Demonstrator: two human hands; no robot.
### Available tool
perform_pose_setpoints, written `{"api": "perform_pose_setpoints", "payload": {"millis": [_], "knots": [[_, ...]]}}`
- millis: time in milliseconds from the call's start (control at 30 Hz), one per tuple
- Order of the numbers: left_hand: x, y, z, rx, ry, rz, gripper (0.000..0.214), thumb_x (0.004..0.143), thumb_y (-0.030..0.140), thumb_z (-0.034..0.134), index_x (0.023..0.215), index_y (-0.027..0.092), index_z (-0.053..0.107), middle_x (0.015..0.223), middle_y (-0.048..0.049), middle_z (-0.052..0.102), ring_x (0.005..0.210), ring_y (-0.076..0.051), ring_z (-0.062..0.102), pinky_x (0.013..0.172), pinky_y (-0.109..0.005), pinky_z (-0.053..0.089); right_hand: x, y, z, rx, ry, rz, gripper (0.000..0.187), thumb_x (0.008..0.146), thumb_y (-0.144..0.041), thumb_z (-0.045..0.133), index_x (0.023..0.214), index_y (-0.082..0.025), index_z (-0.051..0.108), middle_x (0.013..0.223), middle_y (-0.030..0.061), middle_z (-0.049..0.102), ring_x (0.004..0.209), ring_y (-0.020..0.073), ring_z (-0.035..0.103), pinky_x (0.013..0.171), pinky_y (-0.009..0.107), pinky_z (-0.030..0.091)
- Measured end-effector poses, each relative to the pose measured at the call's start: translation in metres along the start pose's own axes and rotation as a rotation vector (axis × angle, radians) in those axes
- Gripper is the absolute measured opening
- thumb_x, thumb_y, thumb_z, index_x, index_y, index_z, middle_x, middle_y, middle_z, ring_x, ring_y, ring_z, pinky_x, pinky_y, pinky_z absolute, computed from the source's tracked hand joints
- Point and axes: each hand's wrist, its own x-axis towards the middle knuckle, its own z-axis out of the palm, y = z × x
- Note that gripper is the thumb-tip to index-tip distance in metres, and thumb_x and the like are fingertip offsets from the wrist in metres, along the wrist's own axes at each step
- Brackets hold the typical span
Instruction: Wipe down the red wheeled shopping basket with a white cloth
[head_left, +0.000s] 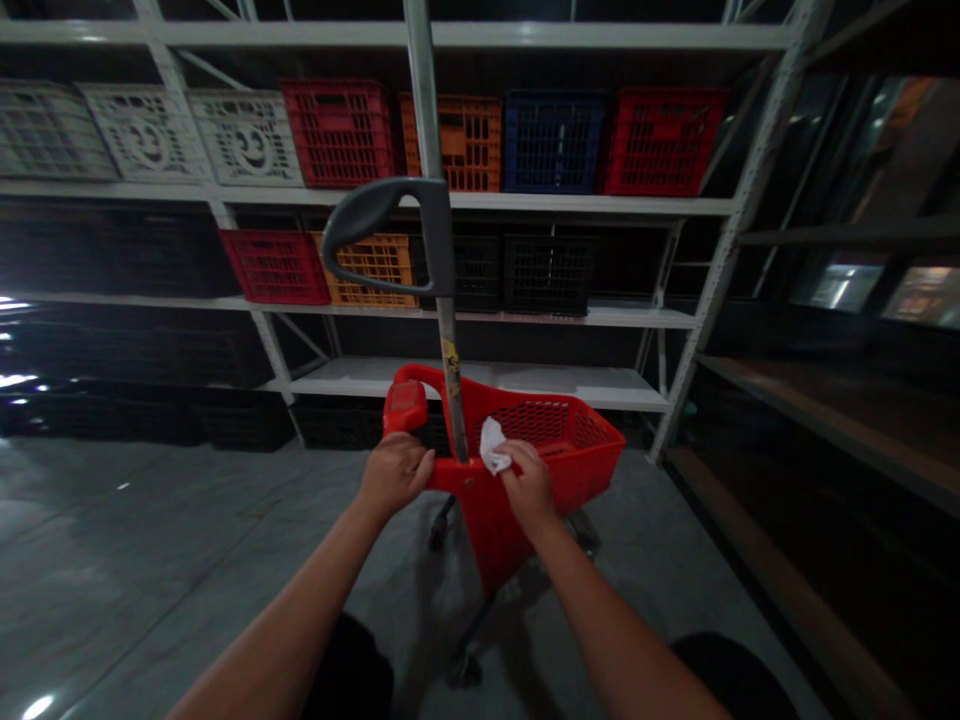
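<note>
My left hand (394, 474) grips the rim of a red plastic shopping cart (487, 510), just right of its red handle end (406, 406). My right hand (529, 488) pinches a crumpled white cloth or tissue (492, 447) against the cart's front rim. A grey pole (450, 370) rises from the cart between my hands and ends in a curved dark grey grip (375, 225). The cart stands on small caster wheels (442, 525), and its inside is partly hidden by the rim and my hands.
White metal shelving (480, 200) stands ahead, holding white, red, orange, blue and black plastic crates (450, 145). Low wooden shelves (817, 420) run along the right. A polished grey floor (150, 540) stretches left and beneath the cart.
</note>
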Motion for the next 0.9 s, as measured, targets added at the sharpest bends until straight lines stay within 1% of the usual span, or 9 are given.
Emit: {"api": "perform_pose_setpoints", "payload": {"millis": [133, 300, 367, 500, 567, 633, 767, 833, 900], "knots": [[-0.004, 0.0, -0.006, -0.028, 0.013, 0.0, 0.032, 0.08, 0.026, 0.039, 0.058, 0.017, 0.061, 0.063, -0.0045, 0.063, 0.067, -0.014, 0.057, 0.069, -0.027, 0.045, 0.008, 0.007, -0.001, 0.011, -0.213, -0.033, 0.033, 0.071, -0.006, 0.044, 0.09, -0.022, 0.065, 0.091, 0.0041, 0.065, 0.087, 0.0154, 0.058, 0.082, 0.03, 0.045], [-0.008, -0.004, -0.009, -0.029, 0.017, -0.008, 0.032, 0.08, 0.026, 0.039, 0.058, 0.016, 0.061, 0.063, -0.0046, 0.063, 0.068, -0.015, 0.057, 0.069, -0.027, 0.046, -0.005, 0.033, -0.028, -0.209, -0.161, 0.045, 0.041, 0.064, -0.001, 0.041, 0.091, -0.019, 0.066, 0.092, 0.0069, 0.066, 0.087, 0.019, 0.06, 0.084, 0.036, 0.046], [-0.008, -0.005, -0.009, -0.025, 0.01, -0.011, 0.032, 0.08, 0.026, 0.039, 0.058, 0.016, 0.061, 0.062, -0.0047, 0.063, 0.068, -0.015, 0.057, 0.069, -0.027, 0.046, -0.008, 0.023, -0.023, -0.208, -0.141, 0.046, 0.044, 0.064, 0.0, 0.041, 0.094, -0.019, 0.066, 0.095, 0.0071, 0.066, 0.09, 0.0188, 0.06, 0.086, 0.036, 0.045], [-0.008, -0.007, -0.009, -0.053, -0.009, -0.009, 0.032, 0.079, 0.026, 0.039, 0.058, 0.017, 0.061, 0.062, -0.0039, 0.062, 0.068, -0.015, 0.057, 0.069, -0.027, 0.046, -0.008, -0.01, 0.009, -0.1, -0.217, -0.086, 0.048, 0.065, 0.002, 0.041, 0.099, -0.023, 0.064, 0.103, 0.0031, 0.064, 0.1, 0.0155, 0.056, 0.093, 0.033, 0.041], [-0.009, -0.01, -0.009, -0.062, -0.02, 0.001, 0.031, 0.079, 0.026, 0.039, 0.059, 0.017, 0.061, 0.063, -0.0039, 0.062, 0.069, -0.015, 0.057, 0.07, -0.027, 0.046, -0.009, -0.011, 0.014, -0.092, -0.244, -0.122, 0.049, 0.065, 0.002, 0.041, 0.1, -0.024, 0.063, 0.105, 0.0026, 0.063, 0.101, 0.0152, 0.055, 0.094, 0.034, 0.041], [-0.01, -0.014, -0.01, -0.061, -0.027, 0.015, 0.031, 0.079, 0.026, 0.039, 0.06, 0.017, 0.062, 0.064, -0.0039, 0.063, 0.07, -0.015, 0.057, 0.07, -0.027, 0.046, -0.014, 0.003, 0.003, -0.123, -0.235, -0.101, 0.049, 0.063, 0.002, 0.041, 0.099, -0.023, 0.064, 0.104, 0.0032, 0.063, 0.101, 0.0157, 0.056, 0.093, 0.035, 0.041], [-0.012, -0.024, -0.01, -0.062, -0.03, 0.049, 0.03, 0.079, 0.027, 0.039, 0.061, 0.018, 0.062, 0.063, -0.0024, 0.063, 0.072, -0.015, 0.058, 0.072, -0.028, 0.046, -0.021, 0.037, -0.039, -0.208, -0.192, 0.024, 0.043, 0.063, 0.001, 0.042, 0.092, -0.02, 0.066, 0.096, 0.005, 0.066, 0.093, 0.0176, 0.06, 0.088, 0.036, 0.044], [-0.013, -0.027, -0.01, -0.065, -0.03, 0.045, 0.03, 0.079, 0.027, 0.039, 0.061, 0.019, 0.061, 0.063, -0.0023, 0.063, 0.073, -0.015, 0.058, 0.071, -0.028, 0.046, -0.014, 0.036, -0.049, -0.204, -0.206, 0.076, 0.038, 0.065, -0.002, 0.043, 0.087, -0.02, 0.067, 0.091, 0.005, 0.067, 0.087, 0.0181, 0.061, 0.084, 0.035, 0.046], [-0.014, -0.027, -0.01, -0.069, -0.018, 0.037, 0.03, 0.079, 0.028, 0.039, 0.061, 0.019, 0.061, 0.064, -0.0025, 0.063, 0.074, -0.016, 0.057, 0.072, -0.028, 0.046, 0.003, 0.022, -0.045, -0.139, -0.206, 0.099, 0.033, 0.068, -0.005, 0.044, 0.089, -0.02, 0.065, 0.089, 0.0038, 0.067, 0.084, 0.0174, 0.062, 0.08, 0.032, 0.047]]}}
